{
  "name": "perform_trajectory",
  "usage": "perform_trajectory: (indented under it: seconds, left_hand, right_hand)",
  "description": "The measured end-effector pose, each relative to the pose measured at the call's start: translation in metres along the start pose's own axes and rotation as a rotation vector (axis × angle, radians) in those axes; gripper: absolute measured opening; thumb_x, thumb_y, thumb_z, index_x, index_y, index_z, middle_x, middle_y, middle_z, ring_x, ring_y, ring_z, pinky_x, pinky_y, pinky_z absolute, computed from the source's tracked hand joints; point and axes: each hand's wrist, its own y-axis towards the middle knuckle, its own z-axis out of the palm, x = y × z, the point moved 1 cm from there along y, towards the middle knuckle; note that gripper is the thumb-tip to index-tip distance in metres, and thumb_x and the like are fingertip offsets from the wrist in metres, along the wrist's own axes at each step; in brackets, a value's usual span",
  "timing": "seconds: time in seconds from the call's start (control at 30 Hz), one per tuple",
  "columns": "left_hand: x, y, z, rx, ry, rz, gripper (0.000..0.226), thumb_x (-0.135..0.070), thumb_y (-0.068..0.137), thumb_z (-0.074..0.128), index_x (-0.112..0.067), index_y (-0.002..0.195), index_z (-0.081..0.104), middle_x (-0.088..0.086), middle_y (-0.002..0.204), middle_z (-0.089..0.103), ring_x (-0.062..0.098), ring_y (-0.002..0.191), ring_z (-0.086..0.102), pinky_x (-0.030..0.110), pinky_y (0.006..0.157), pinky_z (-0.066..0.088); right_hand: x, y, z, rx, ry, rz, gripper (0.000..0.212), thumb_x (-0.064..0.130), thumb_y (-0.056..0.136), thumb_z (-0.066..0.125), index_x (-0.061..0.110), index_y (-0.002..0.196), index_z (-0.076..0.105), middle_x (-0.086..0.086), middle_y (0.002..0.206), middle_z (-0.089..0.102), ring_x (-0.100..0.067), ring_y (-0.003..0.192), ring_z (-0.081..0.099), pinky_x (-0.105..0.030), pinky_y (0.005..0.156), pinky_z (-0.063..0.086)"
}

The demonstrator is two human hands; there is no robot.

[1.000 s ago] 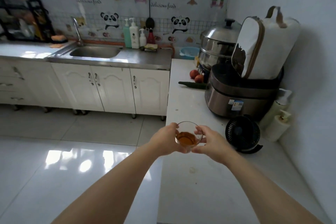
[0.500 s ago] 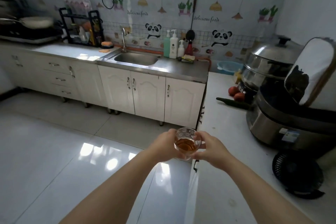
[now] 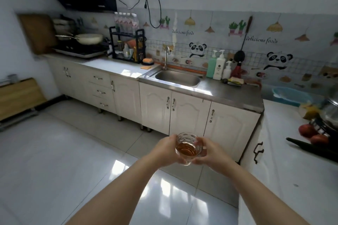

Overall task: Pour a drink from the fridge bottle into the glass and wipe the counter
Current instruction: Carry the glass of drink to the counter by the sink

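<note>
A small clear patterned glass [image 3: 188, 147] holds amber drink about a third of the way up. I carry it in both hands above the tiled floor. My left hand [image 3: 167, 149] cups its left side and my right hand [image 3: 210, 151] cups its right side and base. The white counter [image 3: 285, 166] lies to the right of the glass. No fridge bottle or cloth is in my hands.
A steel sink [image 3: 178, 78] with a tap sits ahead, soap bottles [image 3: 218, 65] and a sponge [image 3: 236, 80] beside it. A stove with pans [image 3: 86, 39] and a spice rack [image 3: 128, 45] are at far left. Tomatoes [image 3: 309, 131], a cucumber [image 3: 309, 147] and a blue basin [image 3: 290, 95] are on the right.
My view has swung left, from the right-hand counter toward the sink and stove. The glass stays held in both hands and has come off the counter side, now over the floor.
</note>
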Motion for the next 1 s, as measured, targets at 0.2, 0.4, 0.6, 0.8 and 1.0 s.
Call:
perform_trajectory:
  seconds: [0.2, 0.4, 0.6, 0.8, 1.0]
  left_hand:
    - [0.067, 0.037, -0.069, -0.062, -0.033, -0.053, 0.075, -0.027, 0.061, 0.086, -0.017, 0.125, 0.048, 0.0, 0.117, 0.06, 0.013, 0.097, 0.054, 0.023, 0.083, 0.046]
    - [0.128, 0.086, -0.12, -0.127, -0.073, -0.132, 0.08, -0.025, 0.058, 0.087, -0.016, 0.126, 0.047, 0.001, 0.119, 0.06, 0.016, 0.103, 0.057, 0.027, 0.088, 0.05]
    - [0.183, 0.163, -0.179, -0.207, -0.118, -0.19, 0.075, -0.024, 0.058, 0.087, -0.02, 0.124, 0.05, -0.007, 0.106, 0.06, 0.01, 0.096, 0.056, 0.02, 0.083, 0.046]
    - [0.226, 0.25, -0.249, -0.255, -0.137, -0.263, 0.081, -0.023, 0.058, 0.087, -0.021, 0.128, 0.046, -0.005, 0.114, 0.06, 0.014, 0.108, 0.057, 0.031, 0.098, 0.049]
    - [0.272, 0.327, -0.31, -0.29, -0.158, -0.285, 0.079, -0.021, 0.058, 0.087, -0.02, 0.127, 0.047, -0.003, 0.119, 0.061, 0.016, 0.111, 0.056, 0.033, 0.099, 0.047]
  right_hand:
    - [0.052, 0.087, 0.046, 0.067, 0.022, -0.05, 0.07, 0.003, 0.065, 0.08, 0.014, 0.125, 0.047, 0.007, 0.101, 0.057, -0.01, 0.09, 0.062, -0.014, 0.076, 0.049]
    - [0.087, 0.18, 0.08, 0.139, 0.026, -0.1, 0.067, 0.0, 0.064, 0.08, 0.013, 0.123, 0.049, 0.012, 0.091, 0.056, 0.007, 0.076, 0.055, -0.001, 0.057, 0.044]
    - [0.118, 0.3, 0.108, 0.186, 0.008, -0.187, 0.068, 0.003, 0.065, 0.08, 0.014, 0.125, 0.048, 0.005, 0.104, 0.061, -0.004, 0.084, 0.061, -0.009, 0.066, 0.048]
    - [0.165, 0.425, 0.116, 0.266, -0.042, -0.274, 0.07, 0.01, 0.07, 0.077, 0.016, 0.13, 0.043, 0.003, 0.115, 0.058, -0.011, 0.098, 0.059, -0.021, 0.08, 0.051]
    - [0.204, 0.531, 0.133, 0.319, -0.064, -0.297, 0.065, 0.008, 0.072, 0.075, 0.017, 0.128, 0.044, 0.007, 0.115, 0.055, -0.001, 0.087, 0.054, -0.006, 0.065, 0.048]
